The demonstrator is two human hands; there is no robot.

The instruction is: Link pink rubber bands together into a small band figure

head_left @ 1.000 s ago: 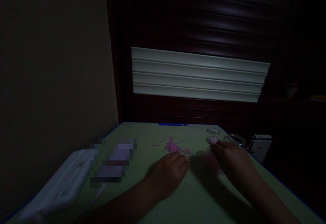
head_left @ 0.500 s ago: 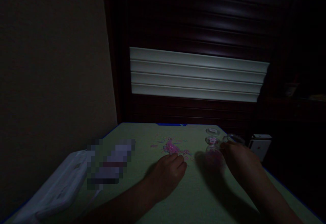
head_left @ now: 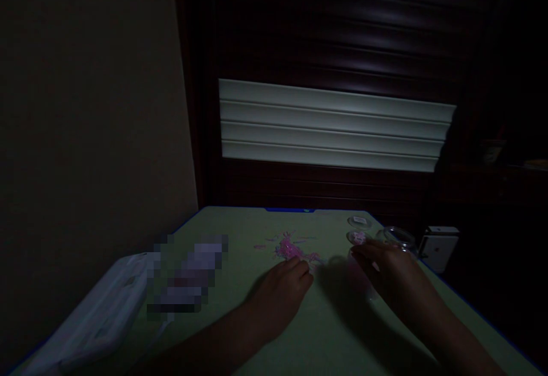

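Observation:
My left hand [head_left: 280,287] rests on the table with its fingers curled, at the near edge of a pile of small pink and purple loops [head_left: 289,247] that look like rubber bands. Whatever its fingers hold is hidden. Over a clear jar with pink contents [head_left: 356,278] hovers my right hand [head_left: 387,265], thumb and fingertips pinched together. Anything between those fingertips is too dark and small to make out. The hand partly covers the jar. Behind it stands another clear jar [head_left: 398,234].
Beyond the pink jar lie a clear round lid [head_left: 358,222] and a round piece with a pink pattern [head_left: 358,237]. At left are a white case [head_left: 98,307] and a blurred-out object [head_left: 190,276] with a cable. A white box [head_left: 439,247] stands past the table's right edge.
My right hand has moved left from beside the rear jar to above the pink jar, covering more of it. My left hand has barely moved.

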